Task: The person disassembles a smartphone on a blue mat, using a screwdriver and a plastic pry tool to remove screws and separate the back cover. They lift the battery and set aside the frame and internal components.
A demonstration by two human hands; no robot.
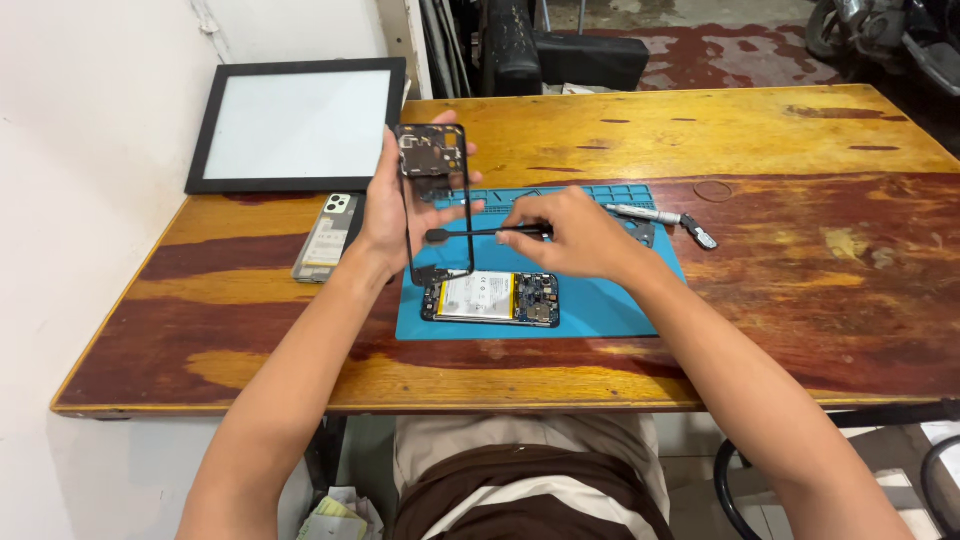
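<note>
Far left, leaning on the wall: framed white panel [297, 124]. Below it, flat on the wooden table [780, 290]: clear phone cover [327, 236], untouched.

Left hand [392, 205] raised above the blue mat [610, 300], clenched round one long side of a black phone frame [435, 200]; thumb on the near rail, fingers behind. Frame upright, camera end at top, open middle facing the viewer, lower end hanging just over the mat.

Directly below the frame: opened phone [490, 298] lying flat on the mat, battery and circuit board exposed, touched by neither hand.

Right hand [575, 235] pinched shut on the rear of a thin black pry tool [487, 232], held level, its rounded tip inside the frame opening near the left rail. Whether the tip actually touches the frame: cannot tell.

Right of that hand, at the mat's far corner: silver screwdriver [645, 213] and a small dark part [700, 233], both lying loose.

Judgement on doing the step well: keep the frame steady with a light grip on the rail only, since thin plastic of this kind probably flexes easily. Work the tool tip flat and shallow, short strokes, no levering against the camera end. Keep the frame over the mat so anything dropped lands there, clear of the exposed board.
</note>
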